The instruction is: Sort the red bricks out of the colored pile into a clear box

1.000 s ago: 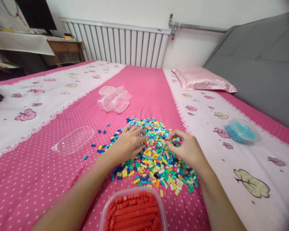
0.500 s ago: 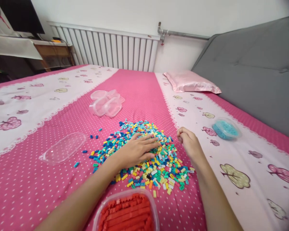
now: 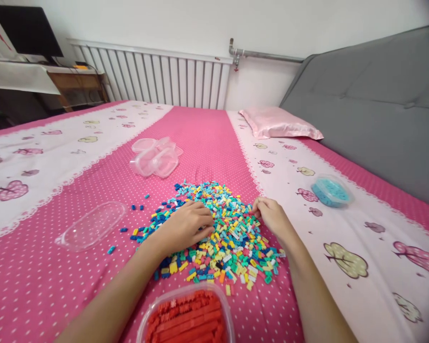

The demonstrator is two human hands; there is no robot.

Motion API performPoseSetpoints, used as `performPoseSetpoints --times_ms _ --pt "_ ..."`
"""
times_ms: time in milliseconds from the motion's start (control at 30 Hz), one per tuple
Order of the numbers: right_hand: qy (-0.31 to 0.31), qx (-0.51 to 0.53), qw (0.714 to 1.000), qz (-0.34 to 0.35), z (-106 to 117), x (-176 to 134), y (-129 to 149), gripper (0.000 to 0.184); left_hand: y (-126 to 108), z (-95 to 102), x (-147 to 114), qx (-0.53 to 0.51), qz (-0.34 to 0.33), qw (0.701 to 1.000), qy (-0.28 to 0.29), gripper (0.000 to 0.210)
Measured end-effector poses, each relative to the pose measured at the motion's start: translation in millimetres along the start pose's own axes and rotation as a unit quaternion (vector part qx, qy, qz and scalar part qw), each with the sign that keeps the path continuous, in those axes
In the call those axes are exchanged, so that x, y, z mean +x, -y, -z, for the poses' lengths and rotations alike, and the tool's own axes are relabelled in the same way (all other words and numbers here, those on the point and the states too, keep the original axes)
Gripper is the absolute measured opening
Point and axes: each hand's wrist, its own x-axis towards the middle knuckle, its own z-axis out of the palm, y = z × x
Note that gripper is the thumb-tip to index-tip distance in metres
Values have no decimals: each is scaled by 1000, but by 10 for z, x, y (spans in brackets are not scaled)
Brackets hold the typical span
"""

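Observation:
A wide pile of small toy building bricks point(image 3: 232, 238) in blue, teal, yellow, green, white and red lies spread on the bed. My left hand point(image 3: 190, 222) rests on the pile's left part, its fingers curled together and the tips hidden among the bricks. At the right edge of the pile is my right hand point(image 3: 270, 215), closed with thumb and fingertips together. Some red shows by its fingertips, but I cannot tell whether it is held. Close to me, a clear plastic tub point(image 3: 230, 312) is filled with red bricks point(image 3: 189, 319), many joined in long rows.
A clear lid point(image 3: 93, 226) lies left of the pile, near a few stray blue bricks point(image 3: 124, 230). Stacked clear containers point(image 3: 155, 159) sit farther back. To the right stands a tub of light-blue bricks point(image 3: 331, 191). A pink pillow point(image 3: 280, 123) lies by the grey headboard point(image 3: 372, 95).
My left hand has drawn back to the left, its outspread fingers now curled. My right hand has moved left and slightly down to the pile's edge. The view has shifted slightly.

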Motion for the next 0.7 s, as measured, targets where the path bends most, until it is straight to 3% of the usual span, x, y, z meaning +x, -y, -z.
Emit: performPoseSetpoints --times_ms 200,267,433,533,700 --pt "0 -13 1000 18 -30 0 26 20 -4 -10 -35 26 24 999 2 30" --pt "2 -13 1000 24 -45 -14 35 20 5 -32 -22 18 41 999 -21 30" --pt "18 1 999 38 -89 -62 51 27 212 -149 -42 9 189 974 -123 27" --pt "30 3 998 50 -114 -81 78 30 347 -262 -111 34 259 960 -102 45" --pt "40 5 996 74 -152 -86 136 30 355 -279 -81 56 261 961 -71 46"
